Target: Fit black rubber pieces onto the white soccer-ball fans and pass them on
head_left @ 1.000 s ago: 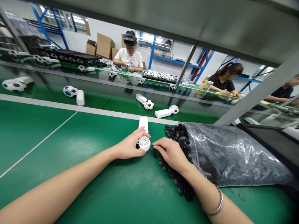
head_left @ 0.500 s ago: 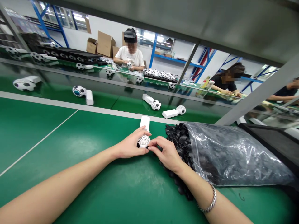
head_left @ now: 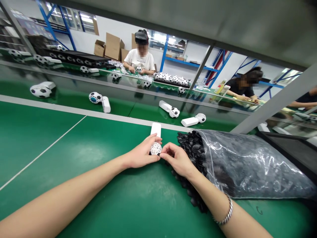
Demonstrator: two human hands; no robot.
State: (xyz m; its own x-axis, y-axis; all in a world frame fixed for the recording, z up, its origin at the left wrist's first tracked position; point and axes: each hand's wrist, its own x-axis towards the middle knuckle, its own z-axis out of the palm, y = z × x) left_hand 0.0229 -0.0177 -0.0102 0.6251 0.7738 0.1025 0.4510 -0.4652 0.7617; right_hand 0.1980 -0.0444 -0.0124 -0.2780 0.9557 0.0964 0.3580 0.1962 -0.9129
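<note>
- Left grip (head_left: 141,153), bare hand: curled about the ball head, thumb on the near side, fingers on the far side.
- Right grip (head_left: 178,161), bare hand: thumb and forefinger pinching a small black piece (head_left: 159,154), only a dark sliver of it visible; twisted silver-coloured bracelet (head_left: 229,211) on this arm.
- Ball head (head_left: 156,148), one: round, white, football-styled, the upward side an openwork lattice; dark patch at its left edge, beside the left grip.
- Handle (head_left: 156,129), one: white, flat, oblong with rounded corners; extends from the ball head, pointing away from the person.
- Position: ball head inside the curve of the left grip; right grip touching its lower right edge; handle just beyond the left grip's fingers.
- Black pieces (head_left: 192,148), a heap: small, flat, dark; just right of the right grip, running partly beneath it, spilling from the bag.
- Bag (head_left: 250,168), one: clear plastic, lying on its side, dark contents; right of the right grip, mouth towards it.
- Worktop (head_left: 104,195): green, glossy, one thin pale line; beneath both grips.
- Football-styled units, on a green strip beyond the grips: two (head_left: 174,112) (head_left: 200,118) ahead and to the right, two (head_left: 95,97) (head_left: 41,91) well to the left.
</note>
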